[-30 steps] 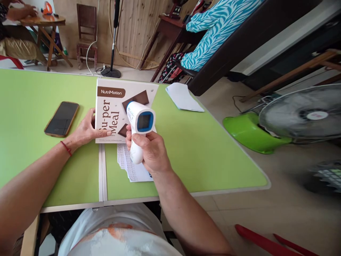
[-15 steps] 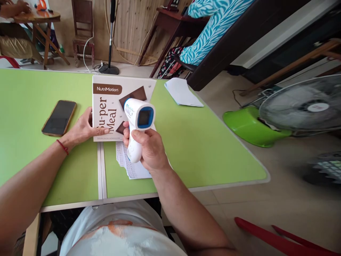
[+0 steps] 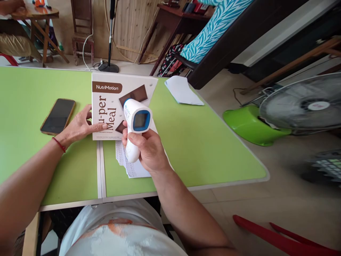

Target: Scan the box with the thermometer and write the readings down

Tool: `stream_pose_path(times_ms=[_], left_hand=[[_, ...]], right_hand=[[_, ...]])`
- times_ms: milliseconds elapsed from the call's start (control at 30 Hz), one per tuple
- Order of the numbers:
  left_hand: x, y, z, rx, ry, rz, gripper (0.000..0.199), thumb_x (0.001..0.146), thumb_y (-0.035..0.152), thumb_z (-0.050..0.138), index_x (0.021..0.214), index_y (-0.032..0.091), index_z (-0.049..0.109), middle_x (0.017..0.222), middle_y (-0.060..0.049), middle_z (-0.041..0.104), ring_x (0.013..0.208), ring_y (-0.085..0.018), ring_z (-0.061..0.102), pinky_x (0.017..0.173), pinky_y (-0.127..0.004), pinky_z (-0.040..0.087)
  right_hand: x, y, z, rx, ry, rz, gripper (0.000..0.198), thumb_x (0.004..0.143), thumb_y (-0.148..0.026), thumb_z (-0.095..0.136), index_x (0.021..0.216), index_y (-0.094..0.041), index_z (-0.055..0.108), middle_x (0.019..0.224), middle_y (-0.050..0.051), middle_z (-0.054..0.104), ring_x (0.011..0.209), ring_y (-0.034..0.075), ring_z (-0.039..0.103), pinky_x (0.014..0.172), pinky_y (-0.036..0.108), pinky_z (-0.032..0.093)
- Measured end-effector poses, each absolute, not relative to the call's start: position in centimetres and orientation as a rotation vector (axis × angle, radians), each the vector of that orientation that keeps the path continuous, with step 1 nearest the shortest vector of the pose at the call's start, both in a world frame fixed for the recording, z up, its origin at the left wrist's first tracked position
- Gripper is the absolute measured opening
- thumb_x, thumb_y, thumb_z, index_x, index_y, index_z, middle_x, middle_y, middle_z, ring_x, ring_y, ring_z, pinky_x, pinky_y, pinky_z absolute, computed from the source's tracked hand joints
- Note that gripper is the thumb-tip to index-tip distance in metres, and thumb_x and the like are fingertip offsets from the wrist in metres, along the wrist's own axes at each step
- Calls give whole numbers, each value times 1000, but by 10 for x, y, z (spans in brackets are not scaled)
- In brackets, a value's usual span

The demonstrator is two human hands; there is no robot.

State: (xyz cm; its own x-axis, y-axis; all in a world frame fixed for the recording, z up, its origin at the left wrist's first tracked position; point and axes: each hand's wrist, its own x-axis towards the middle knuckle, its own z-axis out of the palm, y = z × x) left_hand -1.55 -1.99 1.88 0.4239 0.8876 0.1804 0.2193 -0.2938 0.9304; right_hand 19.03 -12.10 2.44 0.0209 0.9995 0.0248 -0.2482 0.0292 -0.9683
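Note:
My right hand (image 3: 149,149) grips the handle of a white infrared thermometer (image 3: 135,122) with a blue-framed screen facing me, held upright above the green table (image 3: 207,142). Its nose points away, over a white NutriMotion "Super Meal" box (image 3: 112,96) lying flat. My left hand (image 3: 78,126) rests on the box's left near edge, fingers spread and flat. A printed paper sheet (image 3: 130,169) lies under my right hand. A dark phone (image 3: 58,116) in a tan case lies left of my left hand.
A folded white paper (image 3: 182,90) lies near the table's far right edge. A floor fan (image 3: 301,110) with a green base stands to the right. Beyond the table are a microphone stand (image 3: 109,42), wooden chair (image 3: 81,32), and another person at a round table (image 3: 32,14).
The thermometer and my right hand have shifted slightly left and toward me. My left hand stays on the box. The view has drifted a little.

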Motion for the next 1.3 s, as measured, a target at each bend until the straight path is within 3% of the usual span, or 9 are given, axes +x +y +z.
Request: stream_pose_path(times_ms=[367, 500, 633, 800, 1000, 1133, 1300], left_hand=[[-13, -25, 16, 1792, 944, 981, 69, 71, 56, 85, 121, 19, 57, 121, -13, 66, 114, -37, 62, 97, -51, 50], [-11, -22, 12, 1814, 893, 1100, 68, 73, 54, 83, 125, 21, 53, 126, -12, 63, 122, -37, 56, 101, -50, 48], [-8, -18, 4, 1840, 852, 1175, 77, 72, 53, 85, 133, 22, 50, 133, -13, 57, 124, -37, 55, 103, -48, 49], [-6, -16, -3, 1934, 892, 1150, 84, 75, 50, 83, 144, 21, 43, 138, -15, 53, 128, -38, 51, 109, -50, 44], [-5, -18, 0, 1916, 883, 1100, 72, 78, 48, 81, 137, 23, 49, 135, -12, 57, 127, -36, 53, 111, -50, 43], [-6, -17, 3, 1836, 990, 1092, 81, 63, 43, 93, 129, 21, 52, 129, -12, 59, 126, -39, 54, 105, -52, 48], [-5, -15, 3, 1750, 1052, 1101, 86, 50, 32, 98, 121, 22, 52, 119, -10, 61, 121, -39, 56, 98, -51, 53]], right_hand=[[210, -141, 42, -994, -1128, 1194, 36, 77, -56, 75, 80, -22, 65, 73, 1, 63, 66, 16, 57, 60, 32, 49], [262, -144, 49, -1220, -1292, 880, 34, 73, -51, 81, 92, -25, 71, 84, 3, 70, 75, 20, 63, 68, 36, 54], [323, -121, 18, -1541, -1520, 640, 54, 64, -48, 86, 109, -22, 72, 103, 7, 75, 96, 28, 68, 87, 46, 56], [364, -96, -30, -1684, -1761, 412, 45, 74, -46, 76, 111, -21, 72, 108, 11, 75, 98, 30, 69, 88, 50, 56], [349, -103, -24, -1532, -2016, -186, 32, 85, -22, 62, 116, -19, 72, 110, 15, 69, 105, 32, 61, 91, 51, 52], [315, -109, -11, -1303, -2326, -241, 32, 95, -11, 50, 109, -26, 74, 90, 7, 67, 85, 22, 58, 76, 38, 47], [296, -102, -7, -1237, -2545, -257, 40, 97, -6, 43, 103, -30, 74, 86, 6, 66, 79, 20, 51, 74, 37, 37]])
